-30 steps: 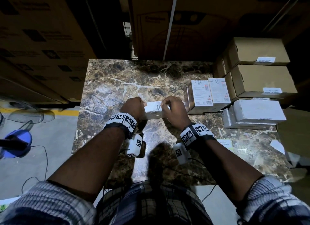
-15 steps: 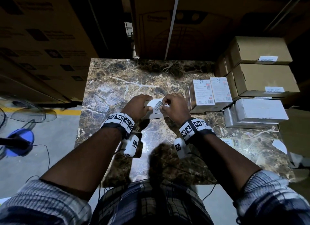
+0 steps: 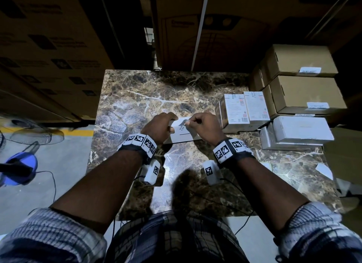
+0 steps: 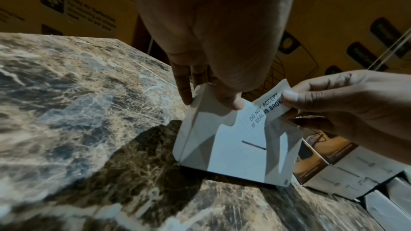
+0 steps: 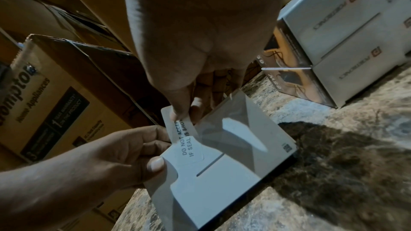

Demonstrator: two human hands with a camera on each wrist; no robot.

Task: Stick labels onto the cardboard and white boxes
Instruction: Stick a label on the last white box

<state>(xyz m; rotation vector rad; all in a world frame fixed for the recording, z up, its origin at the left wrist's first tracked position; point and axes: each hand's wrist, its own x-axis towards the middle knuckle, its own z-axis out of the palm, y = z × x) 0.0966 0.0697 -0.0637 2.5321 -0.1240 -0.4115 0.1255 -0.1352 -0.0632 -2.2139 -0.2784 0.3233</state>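
Note:
A small white box (image 3: 183, 137) stands tilted on the marble table (image 3: 148, 94), at its middle. My left hand (image 3: 170, 125) grips the box's upper left edge, thumb on the front face (image 4: 231, 101). My right hand (image 3: 189, 122) pinches the upper end of a white seal label (image 4: 264, 110) printed "DO NOT ACCEPT IF SEAL IS BROKEN". The label's lower end lies on the box face (image 5: 233, 161) above a slot; its upper end curls free between thumb and finger (image 5: 184, 113).
Two printed white boxes (image 3: 242, 110) stand just right of my hands. Flat white boxes (image 3: 299, 129) and labelled cardboard boxes (image 3: 301, 92) are stacked at the right edge. Paper scraps (image 3: 324, 170) lie front right. Large cartons (image 3: 215, 27) wall the back and left; a fan (image 3: 19, 162) stands on the floor.
Both hands first covered the box top. They have since spread slightly, and the printed label now shows between them, with the right hand pinching its free end.

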